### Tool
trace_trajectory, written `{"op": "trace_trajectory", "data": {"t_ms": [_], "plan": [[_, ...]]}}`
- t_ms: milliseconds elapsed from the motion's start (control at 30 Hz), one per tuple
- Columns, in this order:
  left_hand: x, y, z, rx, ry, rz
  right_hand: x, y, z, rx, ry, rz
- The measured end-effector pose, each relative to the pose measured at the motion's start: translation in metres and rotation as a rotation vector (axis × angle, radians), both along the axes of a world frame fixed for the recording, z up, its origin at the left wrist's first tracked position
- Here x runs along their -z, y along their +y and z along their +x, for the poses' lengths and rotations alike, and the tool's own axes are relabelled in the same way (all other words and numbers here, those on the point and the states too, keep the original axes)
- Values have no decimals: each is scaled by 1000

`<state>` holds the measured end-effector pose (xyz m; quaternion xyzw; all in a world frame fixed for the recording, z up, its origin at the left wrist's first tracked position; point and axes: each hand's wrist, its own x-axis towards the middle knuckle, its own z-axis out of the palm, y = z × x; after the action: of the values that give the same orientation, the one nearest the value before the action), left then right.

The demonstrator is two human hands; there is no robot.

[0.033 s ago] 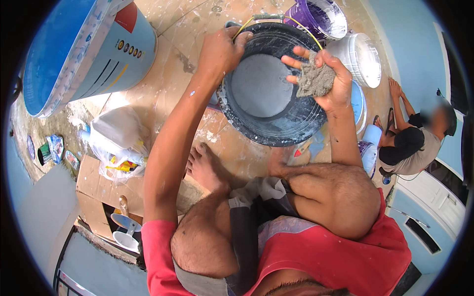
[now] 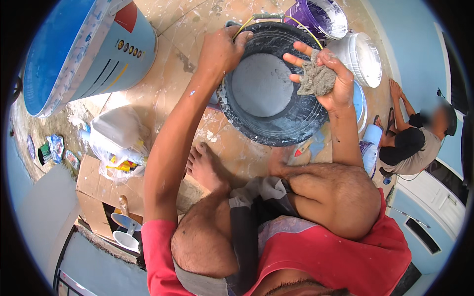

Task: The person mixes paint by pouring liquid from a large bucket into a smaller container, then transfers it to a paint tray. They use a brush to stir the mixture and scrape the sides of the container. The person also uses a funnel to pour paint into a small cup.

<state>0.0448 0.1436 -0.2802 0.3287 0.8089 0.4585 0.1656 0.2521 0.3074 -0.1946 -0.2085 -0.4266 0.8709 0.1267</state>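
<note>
**A grey clump (image 2: 317, 80) in my grasp over the black bucket (image 2: 276, 132)**

My right hand (image 2: 340, 91), palm side showing, grasps the grey clump over the right side of the black bucket, thumb bent across it and the other fingers partly spread; I cannot tell whether the clump is cloth. My left hand (image 2: 219, 52) grips the far-left rim of the black bucket, fingers hooked on it beside one end of the yellow handle (image 2: 309, 35). Pale grey contents (image 2: 261, 86) show at the bottom of the black bucket, which stands on a paint-spattered tiled floor (image 2: 173, 86). My bare left foot (image 2: 206, 167) is planted just to the near left of it. Beyond its far-right rim stands a purple bucket (image 2: 297, 20), with a white tub (image 2: 348, 53) to the right of it. A large light-blue bucket (image 2: 140, 71) stands well to its left; nearer me on that side, a plastic bag (image 2: 118, 127) lies by a cardboard box (image 2: 93, 190). Well to its right, another person (image 2: 414, 150) sits or crouches.
</note>
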Motion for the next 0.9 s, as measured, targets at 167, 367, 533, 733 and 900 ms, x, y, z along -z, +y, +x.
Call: {"op": "trace_trajectory", "data": {"t_ms": [167, 367, 533, 733, 900], "plan": [[-1, 1, -3, -11, 3, 29, -18, -3, -4, -19, 102, 44], [-5, 2, -2, -4, 6, -33, -8, -3, 5, 130, -102, 134], [-2, 2, -2, -8, 35, -3, 2, -13, 1, 272, -269, 169], [0, -1, -3, -18, -4, -3, 33, 13, -11, -384, -839, 568], [1, 4, -3, -11, 11, -4, 84, 10, -34, -902, -984, 1588]]}}
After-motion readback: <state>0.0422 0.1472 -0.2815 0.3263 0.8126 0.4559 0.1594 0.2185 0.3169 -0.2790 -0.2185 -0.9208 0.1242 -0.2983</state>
